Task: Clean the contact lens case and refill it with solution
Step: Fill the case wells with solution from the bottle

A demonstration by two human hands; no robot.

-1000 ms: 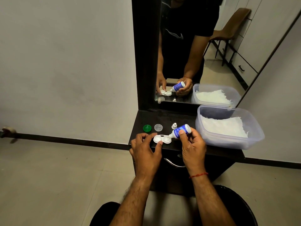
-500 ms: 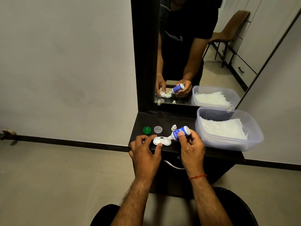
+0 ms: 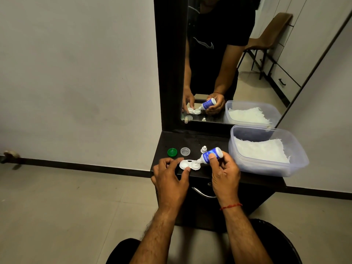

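A white contact lens case (image 3: 187,164) lies open on the dark vanity top (image 3: 192,141), near its front edge. My left hand (image 3: 170,177) pinches the case's left well between thumb and fingers. My right hand (image 3: 224,173) grips a small blue-labelled solution bottle (image 3: 210,156), tilted so its white nozzle points into the case's right well. A green cap (image 3: 172,152) and a clear cap (image 3: 185,151) lie behind the case on the left. The bottle's small white cap (image 3: 203,149) stands just behind the nozzle.
A clear plastic tub (image 3: 297,159) holding white tissue sits at the right of the vanity top. A mirror (image 3: 228,60) rises behind and reflects the hands and tub. A drawer handle (image 3: 202,194) sticks out below the front edge. A black bin (image 3: 285,244) stands on the floor.
Both hands and the bottle have stayed over the case. The camera view shifted slightly; nothing was let go or picked up.
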